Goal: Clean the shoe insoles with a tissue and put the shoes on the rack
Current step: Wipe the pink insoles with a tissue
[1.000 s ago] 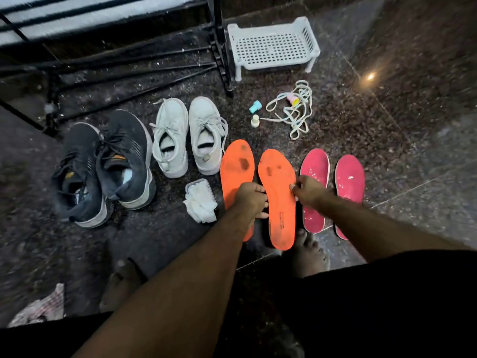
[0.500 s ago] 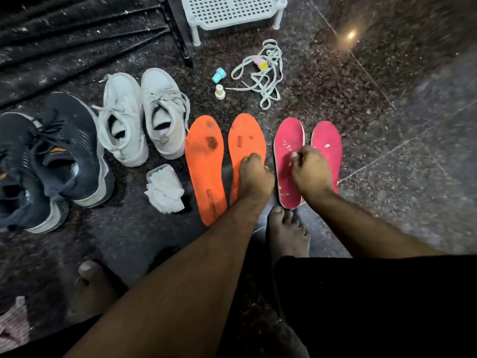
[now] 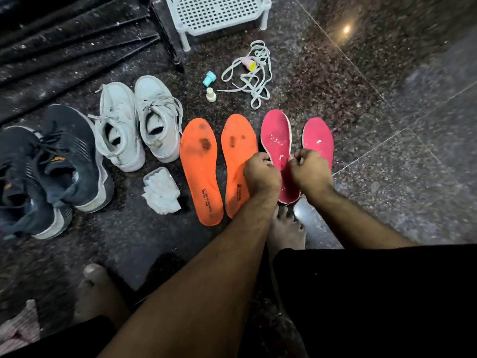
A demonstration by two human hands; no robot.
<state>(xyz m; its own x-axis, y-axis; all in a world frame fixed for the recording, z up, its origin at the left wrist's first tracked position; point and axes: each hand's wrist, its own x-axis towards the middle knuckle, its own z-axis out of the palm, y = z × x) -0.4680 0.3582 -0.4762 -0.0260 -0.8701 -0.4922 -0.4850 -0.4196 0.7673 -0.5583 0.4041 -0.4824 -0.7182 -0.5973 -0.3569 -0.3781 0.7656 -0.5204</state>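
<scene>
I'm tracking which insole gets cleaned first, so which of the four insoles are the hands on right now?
The left pink insole: both the left hand and right hand grip its edges. The others lie untouched.

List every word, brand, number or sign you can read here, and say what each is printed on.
"CAMPUS": black print near the heel of the left orange foam insole; the smaller line beside it is too blurred to read.
Black print on the right orange foam insole: too blurred to read.
No readable text on the pink insoles, shoes or white plastic rack.
</scene>
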